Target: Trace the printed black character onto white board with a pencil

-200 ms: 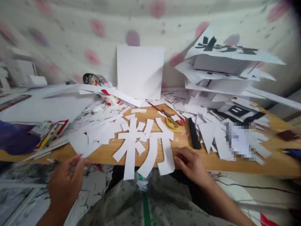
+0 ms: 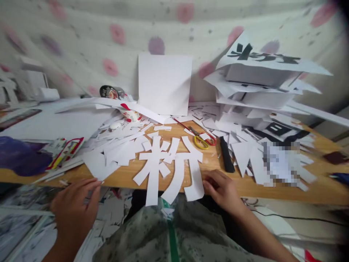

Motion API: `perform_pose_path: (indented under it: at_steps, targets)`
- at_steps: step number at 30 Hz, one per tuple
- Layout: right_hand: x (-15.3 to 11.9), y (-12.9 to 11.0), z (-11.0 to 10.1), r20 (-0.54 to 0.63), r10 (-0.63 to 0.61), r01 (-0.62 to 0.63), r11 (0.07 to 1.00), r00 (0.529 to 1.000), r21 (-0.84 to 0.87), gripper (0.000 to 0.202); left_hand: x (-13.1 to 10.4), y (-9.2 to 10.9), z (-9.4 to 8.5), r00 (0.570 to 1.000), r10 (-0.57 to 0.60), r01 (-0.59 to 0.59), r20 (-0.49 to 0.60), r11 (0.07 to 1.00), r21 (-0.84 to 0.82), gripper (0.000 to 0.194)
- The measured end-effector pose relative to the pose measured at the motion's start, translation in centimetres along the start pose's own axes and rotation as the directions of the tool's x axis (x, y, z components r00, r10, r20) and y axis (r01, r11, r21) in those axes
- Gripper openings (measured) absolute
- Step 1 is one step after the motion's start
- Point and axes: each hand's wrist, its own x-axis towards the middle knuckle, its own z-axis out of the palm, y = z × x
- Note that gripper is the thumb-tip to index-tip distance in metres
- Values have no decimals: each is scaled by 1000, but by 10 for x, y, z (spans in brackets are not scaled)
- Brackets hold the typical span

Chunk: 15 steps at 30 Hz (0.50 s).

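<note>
A white cut-out Chinese character [image 2: 178,178], made of joined strokes, lies flat on the wooden table and its lower ends overhang the front edge. My right hand [image 2: 222,189] rests by its lower right stroke, fingers curled and thumb and forefinger at the stroke's edge; how firm the hold is cannot be seen. Off to the left, by the table's front edge, my left hand [image 2: 77,203] has its fingers stretched and the thumb apart. A tiny white scrap [image 2: 102,182] shows at its fingertips. Beyond the character lie yellow-handled scissors [image 2: 201,142].
White offcuts [image 2: 111,156] litter the wooden table [image 2: 188,127]. A black bar [image 2: 226,154] lies right of the character. A white panel [image 2: 164,85] leans at the back wall. Stacked white boxes [image 2: 259,74] stand back right. A purple bag [image 2: 23,156] is at far left.
My left thumb has moved away from the fingers, which were pinched together, and the hand has spread. My right hand stays by the cut-out. The view has shifted slightly.
</note>
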Motion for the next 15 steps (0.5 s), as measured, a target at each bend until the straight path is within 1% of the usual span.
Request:
perform_pose_path:
  at_steps: [1,2,5,7,9,11,13,15]
  targets:
    - [0,-1,0,-7,-16,16,1000,1000,-15,11,1,9,3,998,55,-55,0,998,-28,18]
    - [-1,-1,0,-13,-31,31,999,999,-27,12,2,19,7,994,107,-106,22,993,-48,18]
    - [-3,-4,-2,-4,-51,51,998,999,-42,12,5,50,19,960,226,-208,163,971,-122,24]
    - [-6,-8,-3,17,-71,72,995,997,-68,15,7,63,26,940,261,-238,219,963,-124,29]
    - [-9,-14,-2,58,-95,102,984,994,-147,23,8,67,32,937,256,-234,236,965,-118,32]
    - [-13,-20,-1,98,-95,116,964,991,-239,40,9,66,36,940,249,-216,232,963,-160,31]
    - [-15,-24,1,134,-67,104,949,989,-296,56,10,63,38,947,244,-187,210,948,-258,29]
    - [-15,-24,2,162,-44,94,944,986,-316,58,9,64,40,961,205,-128,186,925,-357,27]
